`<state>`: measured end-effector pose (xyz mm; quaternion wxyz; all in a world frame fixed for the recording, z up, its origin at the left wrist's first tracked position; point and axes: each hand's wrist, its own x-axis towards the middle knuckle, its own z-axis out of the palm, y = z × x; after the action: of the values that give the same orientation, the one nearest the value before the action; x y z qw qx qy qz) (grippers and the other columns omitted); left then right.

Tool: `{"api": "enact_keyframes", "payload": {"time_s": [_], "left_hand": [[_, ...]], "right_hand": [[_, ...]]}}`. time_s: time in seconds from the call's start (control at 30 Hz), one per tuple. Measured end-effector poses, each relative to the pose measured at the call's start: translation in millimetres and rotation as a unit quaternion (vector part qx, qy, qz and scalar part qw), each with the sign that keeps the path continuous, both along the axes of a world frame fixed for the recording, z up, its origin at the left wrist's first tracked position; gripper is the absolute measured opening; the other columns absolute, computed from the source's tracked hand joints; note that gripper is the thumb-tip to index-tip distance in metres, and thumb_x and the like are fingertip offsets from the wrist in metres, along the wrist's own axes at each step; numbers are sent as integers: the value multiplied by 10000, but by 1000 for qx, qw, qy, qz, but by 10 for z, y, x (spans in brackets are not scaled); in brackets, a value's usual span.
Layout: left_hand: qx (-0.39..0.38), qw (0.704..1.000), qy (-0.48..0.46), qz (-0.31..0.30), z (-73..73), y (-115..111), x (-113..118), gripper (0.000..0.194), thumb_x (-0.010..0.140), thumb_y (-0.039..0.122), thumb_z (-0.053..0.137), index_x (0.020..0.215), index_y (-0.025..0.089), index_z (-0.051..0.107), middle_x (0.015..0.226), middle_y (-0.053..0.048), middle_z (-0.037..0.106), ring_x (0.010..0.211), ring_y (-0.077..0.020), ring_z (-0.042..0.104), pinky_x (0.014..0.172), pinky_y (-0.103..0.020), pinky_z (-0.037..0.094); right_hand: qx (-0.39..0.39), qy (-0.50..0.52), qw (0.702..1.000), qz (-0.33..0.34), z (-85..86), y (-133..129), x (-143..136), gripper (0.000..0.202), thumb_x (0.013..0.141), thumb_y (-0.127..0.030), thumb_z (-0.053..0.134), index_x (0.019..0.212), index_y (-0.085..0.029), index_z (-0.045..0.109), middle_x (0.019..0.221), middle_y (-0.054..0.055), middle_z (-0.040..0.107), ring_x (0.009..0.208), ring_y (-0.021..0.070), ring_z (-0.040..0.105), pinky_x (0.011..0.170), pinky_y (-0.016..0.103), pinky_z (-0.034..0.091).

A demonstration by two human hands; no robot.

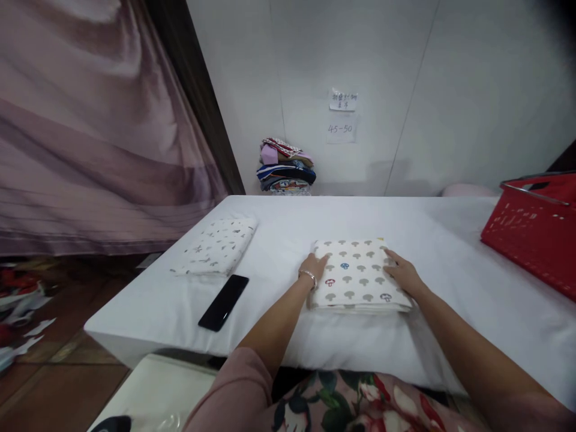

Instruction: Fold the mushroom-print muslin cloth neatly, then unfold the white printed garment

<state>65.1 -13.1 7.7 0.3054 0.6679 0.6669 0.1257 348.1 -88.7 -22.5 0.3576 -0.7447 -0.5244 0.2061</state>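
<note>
A white rectangular cloth (pixel 362 275) printed with rows of grey-beige mushrooms lies flat on the white-covered worktop (pixel 450 240), folded into layers. A blue mushroom (pixel 344 266) sits toward its 10 o'clock, a red one toward 8, a purple one toward 4.

A makeshift textile workroom or stockroom is suggested, though the exact kind cannot be told. Two handwritten paper signs (pixel 342 134), one reading 45-50, are fixed to a plain panelled wall (pixel 468 102). A folded mushroom-print cloth (pixel 360 279) is laid on a white-covered tabletop (pixel 283 234); a stack of folded textiles (pixel 287 171) is seen at its rear edge, and a red basket (pixel 533 234) is placed at the right.
</note>
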Motion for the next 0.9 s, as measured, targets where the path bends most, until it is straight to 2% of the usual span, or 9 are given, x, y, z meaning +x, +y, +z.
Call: {"api": "enact_keyframes", "payload": {"time_s": [0.1, 0.17, 0.27, 0.37, 0.47, 0.6, 0.7, 0.8, 0.9], "left_hand": [[8, 1000, 9, 1, 59, -77, 21, 644, 841, 599, 378, 1295, 142, 409, 1255, -168, 552, 1132, -293, 537, 929, -387, 416], [57, 998, 26, -12, 113, -151, 62, 658, 844, 543, 415, 1352, 131, 342, 1355, -171, 461, 1211, -286, 467, 973, -383, 387], [165, 980, 59, -96, 131, -309, 157, 691, 839, 534, 433, 1402, 160, 291, 1496, -121, 256, 1364, -269, 242, 1082, -401, 260], [186, 957, 91, -202, 39, -465, 232, 657, 848, 583, 366, 1397, 224, 331, 1522, -60, 201, 1408, -249, 102, 1135, -451, 95], [163, 950, 114, -240, -66, -532, 252, 639, 863, 589, 309, 1390, 230, 359, 1520, -60, 203, 1412, -248, 79, 1137, -471, 28], [160, 951, 117, -238, -83, -499, 241, 639, 865, 584, 326, 1390, 222, 359, 1521, -65, 194, 1412, -242, 81, 1135, -483, 31], [166, 955, 80, -231, -71, -462, 189, 579, 873, 530, 380, 1350, 202, 418, 1503, -75, 250, 1403, -240, 137, 1141, -462, 78], [181, 973, 13, -142, -105, -475, 62, 493, 899, 444, 382, 1311, 187, 463, 1486, -72, 296, 1385, -204, 213, 1139, -358, 182], [151, 987, -38, -34, -146, -568, -84, 488, 892, 407, 406, 1325, 183, 437, 1455, -79, 353, 1350, -186, 299, 1110, -299, 258]], "right_hand": [[-34, -128, 991, 29, 99, -13, -27, 538, 789, -265, 462, 1309, -130, 490, 1314, 128, 525, 1205, 265, 484, 988, 413, 399], [-29, -216, 975, 34, 149, -107, -142, 509, 833, -265, 417, 1314, -107, 474, 1412, 162, 402, 1310, 290, 349, 1039, 471, 319], [26, -310, 948, 74, 165, -326, -371, 497, 893, -308, 344, 1349, -129, 422, 1493, 129, 262, 1389, 270, 156, 1097, 507, 165], [10, -333, 935, 126, 106, -518, -525, 523, 917, -403, 298, 1371, -160, 394, 1482, 105, 298, 1388, 245, 171, 1101, 490, 154], [-30, -305, 942, 137, 69, -588, -561, 535, 921, -437, 281, 1383, -187, 381, 1479, 90, 307, 1381, 244, 196, 1095, 481, 166], [-38, -277, 949, 145, 117, -593, -543, 535, 915, -449, 303, 1369, -185, 399, 1482, 90, 301, 1385, 245, 180, 1101, 486, 137], [-23, -228, 967, 116, 114, -676, -508, 528, 908, -454, 323, 1343, -177, 435, 1474, 91, 318, 1387, 242, 176, 1109, 492, 129], [22, -95, 994, 47, 50, -847, -420, 539, 893, -468, 348, 1328, -170, 460, 1470, 81, 327, 1366, 223, 247, 1115, 436, 200], [39, 61, 997, -29, 12, -1019, -300, 565, 856, -491, 415, 1303, -156, 495, 1402, 89, 437, 1287, 228, 397, 1083, 390, 300]]}}
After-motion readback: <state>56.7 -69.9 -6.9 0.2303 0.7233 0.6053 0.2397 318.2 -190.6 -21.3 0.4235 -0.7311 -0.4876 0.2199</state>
